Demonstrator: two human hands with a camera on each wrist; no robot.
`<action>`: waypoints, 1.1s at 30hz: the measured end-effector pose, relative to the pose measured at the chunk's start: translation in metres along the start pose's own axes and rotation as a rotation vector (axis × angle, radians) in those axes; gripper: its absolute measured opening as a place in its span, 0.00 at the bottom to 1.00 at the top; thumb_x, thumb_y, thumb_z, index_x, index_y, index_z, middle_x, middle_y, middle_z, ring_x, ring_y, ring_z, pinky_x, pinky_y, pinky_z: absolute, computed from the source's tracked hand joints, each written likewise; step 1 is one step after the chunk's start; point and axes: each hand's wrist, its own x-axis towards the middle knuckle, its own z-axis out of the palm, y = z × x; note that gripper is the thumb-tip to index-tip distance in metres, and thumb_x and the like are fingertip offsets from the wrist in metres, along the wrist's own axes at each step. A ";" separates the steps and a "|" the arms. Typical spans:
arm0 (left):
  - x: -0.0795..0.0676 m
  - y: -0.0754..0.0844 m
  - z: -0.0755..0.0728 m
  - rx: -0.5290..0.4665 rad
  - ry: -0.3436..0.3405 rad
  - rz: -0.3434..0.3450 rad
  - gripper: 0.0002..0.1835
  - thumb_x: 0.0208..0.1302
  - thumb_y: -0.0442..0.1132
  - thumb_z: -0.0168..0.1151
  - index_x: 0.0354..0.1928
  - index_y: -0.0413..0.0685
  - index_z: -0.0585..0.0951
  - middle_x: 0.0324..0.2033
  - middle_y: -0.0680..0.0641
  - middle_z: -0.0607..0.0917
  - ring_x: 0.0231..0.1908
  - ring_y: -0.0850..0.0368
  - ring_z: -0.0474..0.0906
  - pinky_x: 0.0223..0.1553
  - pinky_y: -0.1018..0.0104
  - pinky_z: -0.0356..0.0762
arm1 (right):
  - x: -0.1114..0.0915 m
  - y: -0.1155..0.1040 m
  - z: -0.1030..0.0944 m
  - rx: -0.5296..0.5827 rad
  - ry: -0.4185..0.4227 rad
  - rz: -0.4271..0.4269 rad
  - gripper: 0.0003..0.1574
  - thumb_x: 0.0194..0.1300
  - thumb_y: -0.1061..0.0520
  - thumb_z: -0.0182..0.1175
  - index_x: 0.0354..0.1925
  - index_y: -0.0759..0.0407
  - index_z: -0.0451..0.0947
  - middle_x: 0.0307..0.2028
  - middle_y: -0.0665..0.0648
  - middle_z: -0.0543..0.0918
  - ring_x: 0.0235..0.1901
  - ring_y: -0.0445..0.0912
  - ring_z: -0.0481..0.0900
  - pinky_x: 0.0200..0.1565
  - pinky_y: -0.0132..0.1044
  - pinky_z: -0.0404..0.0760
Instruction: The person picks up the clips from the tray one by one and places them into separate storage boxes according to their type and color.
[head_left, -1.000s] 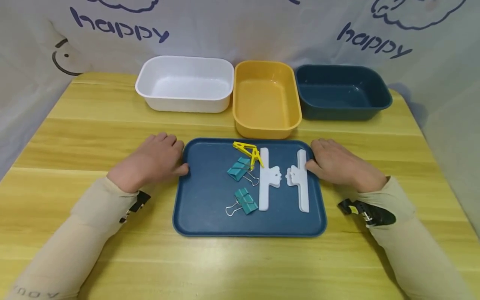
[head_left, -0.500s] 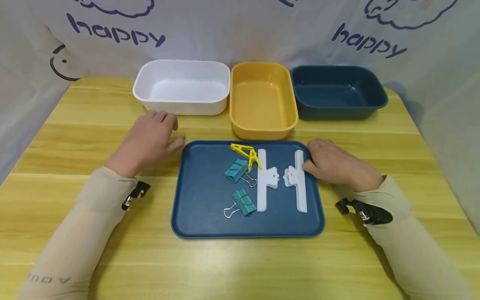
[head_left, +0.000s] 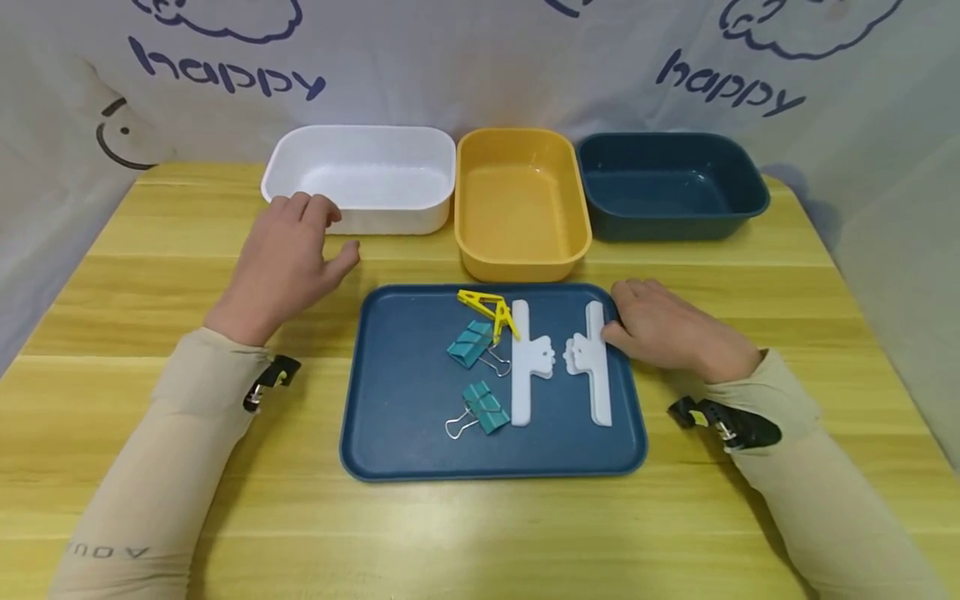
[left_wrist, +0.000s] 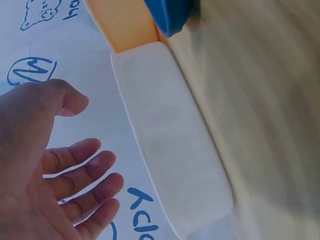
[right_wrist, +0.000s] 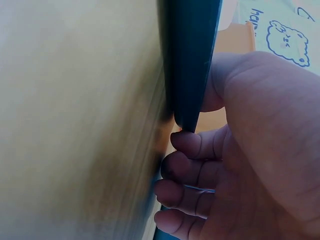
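Note:
My left hand is raised, holding nothing, its thumb spread and fingers loosely bent. It is beside the front left corner of the white bin; the left wrist view shows a gap between the fingers and the bin. My right hand grips the blue tray at its far right corner, thumb over the rim and fingers outside. On the tray lie two teal binder clips, yellow clothespins and two white bag clips. The right bag clip lies close to my right thumb.
Behind the tray, a yellow bin stands in the middle and a dark teal bin on the right, in a row with the white one. A white cloth with drawings hangs behind the wooden table.
My left hand has left the tray's left edge and moved forward to the white bin. The right hand stays at the tray. The view has shifted slightly.

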 end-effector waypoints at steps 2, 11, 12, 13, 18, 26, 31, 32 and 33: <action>0.002 0.000 -0.001 -0.001 0.018 -0.002 0.19 0.69 0.42 0.59 0.46 0.28 0.77 0.39 0.31 0.83 0.40 0.34 0.75 0.44 0.42 0.77 | 0.000 0.000 0.000 -0.001 0.004 -0.001 0.22 0.75 0.49 0.50 0.52 0.68 0.70 0.43 0.63 0.77 0.46 0.58 0.73 0.52 0.54 0.74; 0.011 -0.004 0.000 -0.040 0.076 -0.050 0.23 0.70 0.45 0.60 0.52 0.27 0.76 0.44 0.29 0.81 0.44 0.32 0.72 0.46 0.39 0.72 | -0.001 0.001 0.002 0.002 0.033 -0.009 0.20 0.74 0.50 0.50 0.48 0.68 0.70 0.40 0.63 0.77 0.43 0.58 0.73 0.49 0.52 0.74; 0.012 -0.005 0.000 -0.050 0.076 -0.065 0.24 0.71 0.46 0.60 0.53 0.28 0.75 0.45 0.29 0.80 0.45 0.32 0.71 0.48 0.38 0.71 | -0.001 0.001 0.002 0.000 0.034 -0.010 0.20 0.74 0.50 0.50 0.48 0.68 0.70 0.40 0.63 0.77 0.43 0.58 0.73 0.50 0.52 0.74; 0.013 -0.006 0.000 -0.061 0.074 -0.082 0.25 0.71 0.47 0.60 0.54 0.28 0.74 0.47 0.29 0.80 0.47 0.31 0.70 0.49 0.37 0.70 | -0.001 0.001 0.002 -0.001 0.036 -0.012 0.20 0.74 0.50 0.50 0.48 0.68 0.71 0.40 0.64 0.77 0.43 0.58 0.73 0.50 0.53 0.74; 0.021 -0.011 0.000 -0.104 0.048 -0.184 0.33 0.72 0.53 0.60 0.62 0.29 0.72 0.56 0.29 0.76 0.55 0.31 0.66 0.56 0.36 0.64 | -0.001 0.001 0.002 -0.005 0.033 -0.002 0.21 0.74 0.50 0.50 0.50 0.68 0.71 0.42 0.63 0.77 0.44 0.58 0.72 0.51 0.52 0.74; 0.033 -0.029 0.006 -0.146 0.028 -0.293 0.46 0.69 0.64 0.59 0.73 0.33 0.63 0.65 0.29 0.69 0.64 0.32 0.59 0.68 0.35 0.53 | 0.000 0.001 0.002 -0.019 0.037 -0.012 0.22 0.74 0.50 0.50 0.50 0.68 0.71 0.42 0.64 0.77 0.46 0.59 0.73 0.54 0.55 0.75; 0.039 -0.041 0.011 -0.174 -0.021 -0.360 0.51 0.68 0.69 0.56 0.77 0.37 0.59 0.70 0.30 0.65 0.67 0.33 0.55 0.71 0.36 0.48 | 0.000 0.001 0.003 -0.017 0.036 -0.003 0.21 0.74 0.50 0.49 0.50 0.68 0.71 0.42 0.63 0.77 0.46 0.59 0.73 0.54 0.54 0.75; 0.040 -0.044 0.012 -0.178 -0.030 -0.370 0.52 0.68 0.70 0.55 0.78 0.37 0.58 0.71 0.31 0.64 0.69 0.33 0.54 0.72 0.36 0.47 | -0.001 0.002 0.003 -0.016 0.037 -0.001 0.21 0.74 0.50 0.49 0.50 0.68 0.71 0.42 0.63 0.77 0.46 0.59 0.73 0.54 0.54 0.75; 0.042 -0.046 0.014 -0.180 -0.036 -0.380 0.53 0.67 0.71 0.55 0.78 0.38 0.57 0.72 0.31 0.63 0.71 0.34 0.53 0.73 0.35 0.46 | -0.001 0.002 0.004 -0.014 0.036 0.001 0.21 0.74 0.50 0.49 0.50 0.68 0.71 0.42 0.63 0.77 0.47 0.59 0.73 0.54 0.55 0.75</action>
